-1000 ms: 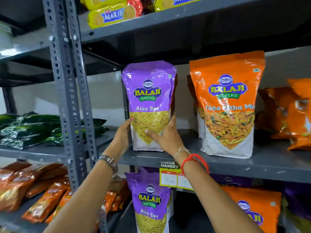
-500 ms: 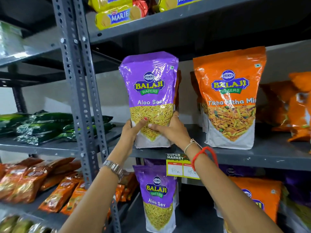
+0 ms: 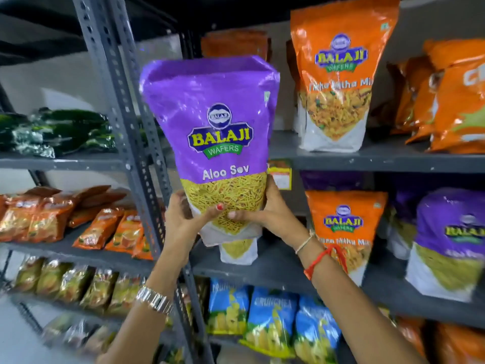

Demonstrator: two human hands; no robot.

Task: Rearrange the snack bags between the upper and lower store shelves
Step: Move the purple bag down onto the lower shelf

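A purple Aloo Sev bag is held upright in the air in front of the shelves. My left hand grips its lower left corner and my right hand grips its lower right. Behind it, an orange Tikha Mitha Mix bag stands on the upper shelf. On the lower shelf stand another orange bag, a purple bag at the right, and a second purple bag mostly hidden behind the held one.
A grey perforated upright post stands just left of the held bag. Left bay holds green packets, orange packets and yellow packets. Blue bags fill the shelf below. More orange bags sit upper right.
Both hands have lifted the purple Aloo Sev bag off the upper shelf and drawn it toward me and downward. The view has tilted down, showing lower shelves.
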